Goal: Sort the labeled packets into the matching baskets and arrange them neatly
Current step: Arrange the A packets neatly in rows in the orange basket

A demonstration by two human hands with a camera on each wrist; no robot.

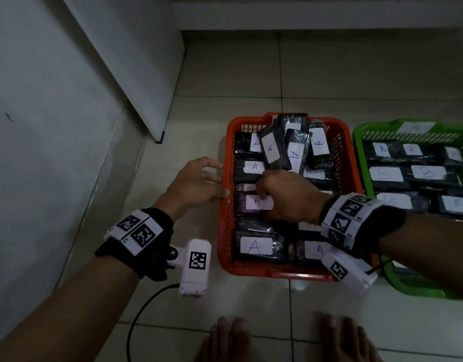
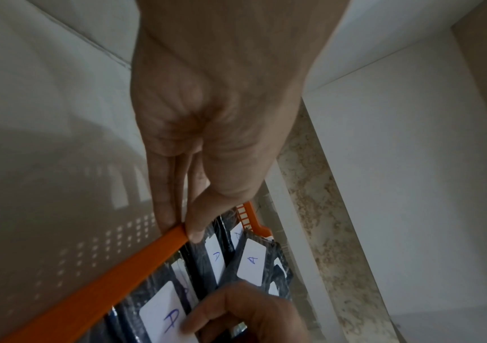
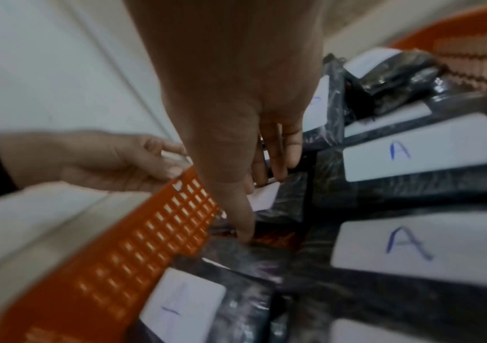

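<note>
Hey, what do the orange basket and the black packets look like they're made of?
Orange basket: probably moulded plastic, from its lattice walls and smooth rim. Black packets: likely glossy plastic film, wrinkled and catching light. White labels look like paper.

Up top, the head camera tips steeply down over both forearms and takes in the orange basket [image 1: 223, 226], the green basket [image 1: 358, 142] and the tiled floor [image 1: 329, 74]. The left wrist camera runs along the left hand [image 2: 206, 130] toward the orange rim, close in. The right wrist camera hugs the right hand [image 3: 236, 111], nearly inside the basket. All three views share that left rim and the A-labelled packets [image 1: 256, 246].
</note>
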